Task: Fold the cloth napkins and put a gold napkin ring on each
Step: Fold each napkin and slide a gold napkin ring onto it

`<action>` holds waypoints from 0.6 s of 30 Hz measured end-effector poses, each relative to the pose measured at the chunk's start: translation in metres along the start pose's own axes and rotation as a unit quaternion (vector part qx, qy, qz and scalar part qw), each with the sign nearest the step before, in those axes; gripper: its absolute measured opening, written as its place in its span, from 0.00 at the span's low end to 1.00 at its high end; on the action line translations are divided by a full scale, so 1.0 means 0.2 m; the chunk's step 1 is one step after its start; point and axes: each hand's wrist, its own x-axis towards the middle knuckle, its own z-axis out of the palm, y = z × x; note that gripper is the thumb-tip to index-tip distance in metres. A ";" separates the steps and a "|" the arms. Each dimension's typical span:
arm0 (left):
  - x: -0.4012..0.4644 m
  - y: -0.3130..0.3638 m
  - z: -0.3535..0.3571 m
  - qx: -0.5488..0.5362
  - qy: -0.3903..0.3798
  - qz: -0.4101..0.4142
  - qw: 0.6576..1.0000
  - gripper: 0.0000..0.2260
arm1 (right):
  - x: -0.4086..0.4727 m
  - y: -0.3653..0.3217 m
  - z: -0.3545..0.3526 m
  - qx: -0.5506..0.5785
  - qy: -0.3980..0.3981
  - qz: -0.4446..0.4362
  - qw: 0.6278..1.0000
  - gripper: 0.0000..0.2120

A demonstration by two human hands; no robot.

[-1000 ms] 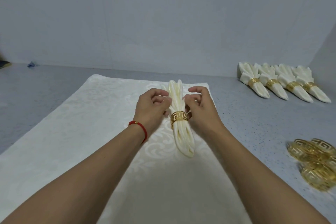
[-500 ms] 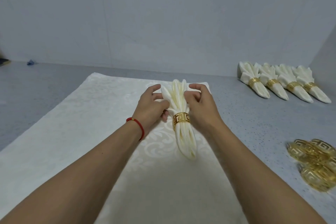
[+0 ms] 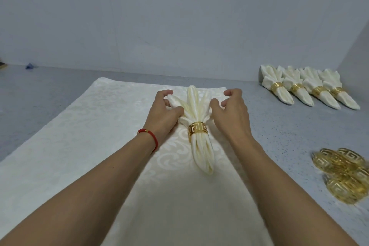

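— What have I got, left to right?
— My left hand [image 3: 162, 115] pinches the napkin [image 3: 196, 118]'s outer pleat; the gold ring [image 3: 197, 131] sits just below both grips; whether my right hand [image 3: 229, 114], fingers curled, has the opposite pleat, I can't tell
— How to finish well?
— I'd fan both sides evenly outward, gently, without dragging the ring

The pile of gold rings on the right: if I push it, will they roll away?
Probably some would. The gold rings are round open bands lying loosely heaped, so a push likely scatters them. They look like thin cut-out metal, so probably light and apt to slide on the smooth grey counter.
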 end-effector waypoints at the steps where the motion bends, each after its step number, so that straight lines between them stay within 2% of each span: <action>1: 0.00 0.00 0.00 -0.005 -0.001 0.000 1.000 0.29 | -0.02 -0.04 -0.03 -0.038 -0.001 -0.016 0.999 0.19; 3: 0.00 -0.01 0.00 -0.019 -0.006 0.001 1.000 0.28 | -0.08 -0.13 -0.09 -0.142 -0.057 -0.023 0.988 0.25; 5: 0.00 -0.01 0.00 -0.027 -0.009 0.003 1.000 0.27 | -0.15 -0.22 -0.12 -0.245 -0.140 -0.020 0.959 0.35; 7: -0.01 -0.01 0.00 -0.034 -0.009 0.004 0.999 0.27 | -0.24 -0.26 -0.09 -0.308 -0.188 -0.037 0.932 0.39; 10: -0.02 0.00 0.00 -0.039 -0.020 0.008 0.999 0.26 | -0.28 -0.21 -0.02 -0.287 -0.179 -0.047 0.940 0.35; 14: -0.04 0.01 0.00 -0.026 -0.029 0.010 0.999 0.23 | -0.19 -0.12 -0.06 -0.212 -0.155 -0.002 0.965 0.30; 18: -0.05 0.00 0.01 -0.013 -0.040 0.003 0.999 0.22 | -0.01 0.02 -0.13 -0.183 -0.096 0.002 0.978 0.28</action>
